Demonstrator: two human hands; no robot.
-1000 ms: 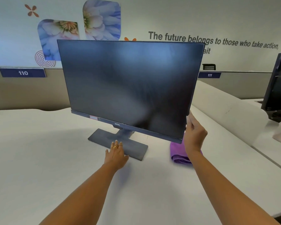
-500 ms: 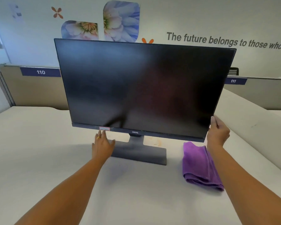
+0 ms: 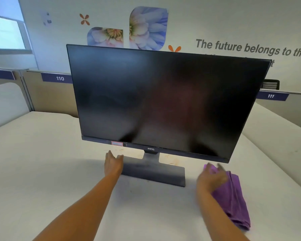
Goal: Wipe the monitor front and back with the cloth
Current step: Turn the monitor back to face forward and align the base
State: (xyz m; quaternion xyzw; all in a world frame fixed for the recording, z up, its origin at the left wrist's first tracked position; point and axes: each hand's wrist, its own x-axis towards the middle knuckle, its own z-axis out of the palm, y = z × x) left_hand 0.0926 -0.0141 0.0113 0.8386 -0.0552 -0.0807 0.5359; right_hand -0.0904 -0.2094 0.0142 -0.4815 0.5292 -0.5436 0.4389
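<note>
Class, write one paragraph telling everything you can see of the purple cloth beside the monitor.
The purple cloth looks like soft, fuzzy fabric and is folded into a thick oblong with its layered edges showing. It lies flat on the white desk, to the right of the monitor's base, and runs from near the screen's lower right corner toward the viewer. The blurred right hand covers its far left part with fingers extended; contact cannot be confirmed.

The right hand (image 3: 211, 178) is motion-blurred over the cloth (image 3: 233, 202), its grip unreadable, and the wall lettering (image 3: 250, 48) runs off the right edge and behind the monitor (image 3: 163, 101).
</note>
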